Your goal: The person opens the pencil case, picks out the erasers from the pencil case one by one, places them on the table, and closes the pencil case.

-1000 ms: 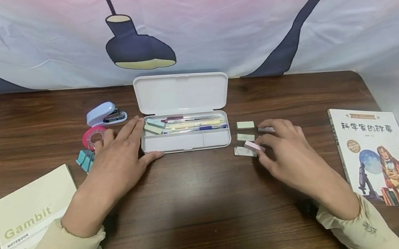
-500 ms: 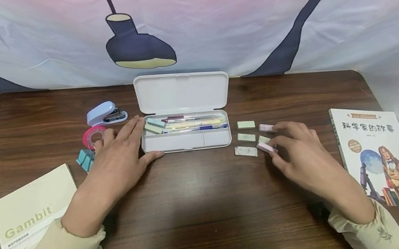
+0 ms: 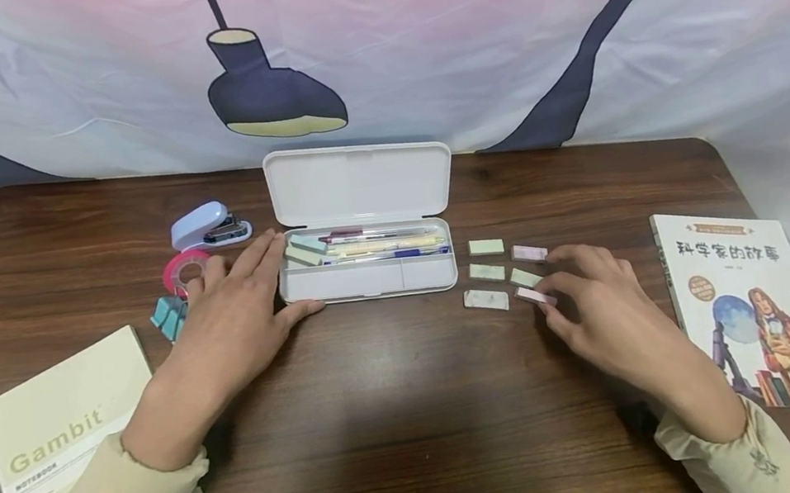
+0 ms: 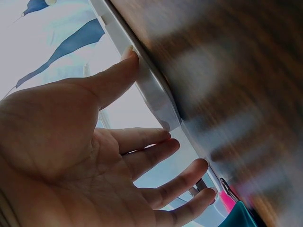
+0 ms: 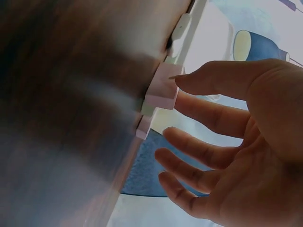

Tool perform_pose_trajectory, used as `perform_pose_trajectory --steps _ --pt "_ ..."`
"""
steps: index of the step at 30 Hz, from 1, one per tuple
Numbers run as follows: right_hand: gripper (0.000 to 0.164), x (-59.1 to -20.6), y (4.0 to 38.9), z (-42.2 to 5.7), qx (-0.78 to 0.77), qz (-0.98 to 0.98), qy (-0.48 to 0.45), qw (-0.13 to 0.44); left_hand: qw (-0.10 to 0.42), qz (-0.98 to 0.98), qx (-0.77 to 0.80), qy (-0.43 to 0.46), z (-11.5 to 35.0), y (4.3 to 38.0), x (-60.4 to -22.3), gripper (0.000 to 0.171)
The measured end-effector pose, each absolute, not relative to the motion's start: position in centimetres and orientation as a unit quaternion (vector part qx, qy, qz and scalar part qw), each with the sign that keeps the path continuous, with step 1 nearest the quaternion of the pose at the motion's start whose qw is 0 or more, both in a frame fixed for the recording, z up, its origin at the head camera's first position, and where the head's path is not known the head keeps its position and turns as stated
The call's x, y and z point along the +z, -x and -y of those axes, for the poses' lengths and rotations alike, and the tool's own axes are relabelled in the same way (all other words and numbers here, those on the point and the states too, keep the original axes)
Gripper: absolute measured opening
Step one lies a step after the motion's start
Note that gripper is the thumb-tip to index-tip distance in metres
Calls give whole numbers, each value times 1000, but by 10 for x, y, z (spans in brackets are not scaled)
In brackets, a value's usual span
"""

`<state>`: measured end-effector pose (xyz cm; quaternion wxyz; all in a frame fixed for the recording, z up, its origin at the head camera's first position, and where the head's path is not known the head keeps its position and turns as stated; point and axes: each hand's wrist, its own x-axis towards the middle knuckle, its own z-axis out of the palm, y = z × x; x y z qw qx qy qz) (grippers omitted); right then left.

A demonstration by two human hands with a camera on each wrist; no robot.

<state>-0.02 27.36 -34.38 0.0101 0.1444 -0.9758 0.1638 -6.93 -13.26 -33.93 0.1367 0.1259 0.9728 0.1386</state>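
My right hand (image 3: 607, 318) pinches a pink eraser (image 3: 532, 296) between thumb and index finger, low at the table. In the right wrist view the thumb tip touches the near face of this eraser (image 5: 160, 87). Right behind it lie a pale green eraser (image 3: 525, 278) and another pink eraser (image 3: 530, 253). To their left, a column holds two pale green erasers (image 3: 487, 272) and a whitish eraser (image 3: 486, 299). My left hand (image 3: 232, 318) spreads straight fingers against the left end of a raised-lid white pencil case (image 3: 347, 283), its thumb along the front edge.
Inside the case are several pens (image 3: 387, 245) and two erasers (image 3: 303, 252). Left of it stand a stapler (image 3: 201, 226), pink tape (image 3: 176, 268) and teal binder clips (image 3: 169, 316). A notebook (image 3: 71, 406) lies front left, a book (image 3: 747, 300) at right.
My right hand has moved right with the pink eraser, from over the whitish one to beside it, and lowered it in front of the pale green one. The left hand has stayed put.
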Motion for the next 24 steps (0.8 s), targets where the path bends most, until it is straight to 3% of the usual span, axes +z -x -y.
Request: perform_pose_trajectory --steps 9,24 --pt "21 -349 0 -276 159 972 -167 37 133 -973 138 -128 133 69 -340 96" --pt "24 -343 -1 -274 152 975 -159 -12 139 -973 134 -124 131 69 -338 97"
